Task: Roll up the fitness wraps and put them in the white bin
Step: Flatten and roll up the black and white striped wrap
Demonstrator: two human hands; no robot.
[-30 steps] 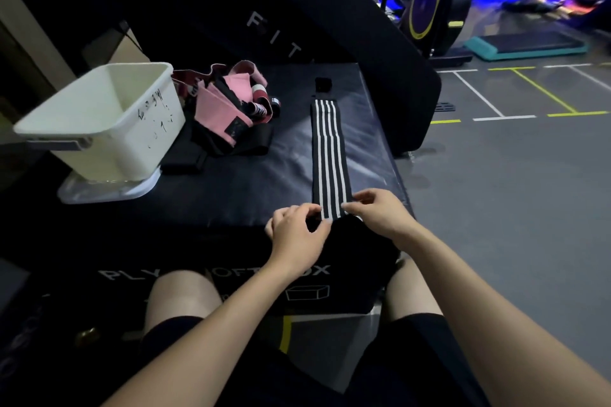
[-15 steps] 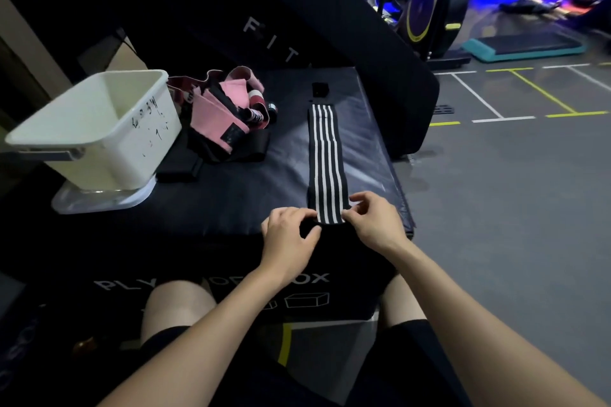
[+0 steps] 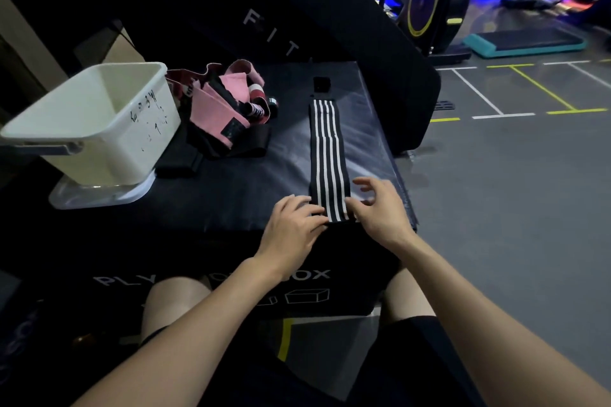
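A black wrap with white stripes (image 3: 326,155) lies flat and lengthwise on the black plyo box (image 3: 205,208), its near end at the box's front edge. My left hand (image 3: 294,228) pinches the near end from the left side. Just right of that end, my right hand (image 3: 380,208) has its fingers spread, the fingertips touching the wrap's edge. A pile of pink and black wraps (image 3: 228,109) sits further back, beside the white bin (image 3: 99,122) at the left of the box. The bin looks empty inside.
The bin stands on a clear lid (image 3: 99,198). A small black piece (image 3: 321,83) lies beyond the wrap's far end. A tall black pad (image 3: 330,26) leans behind the box. Grey gym floor (image 3: 512,208) with painted lines and exercise machines lies to the right.
My right hand has opened its fingers and lifted off the wrap's end, which it pinched before. The left hand keeps its hold. The view has shifted slightly.
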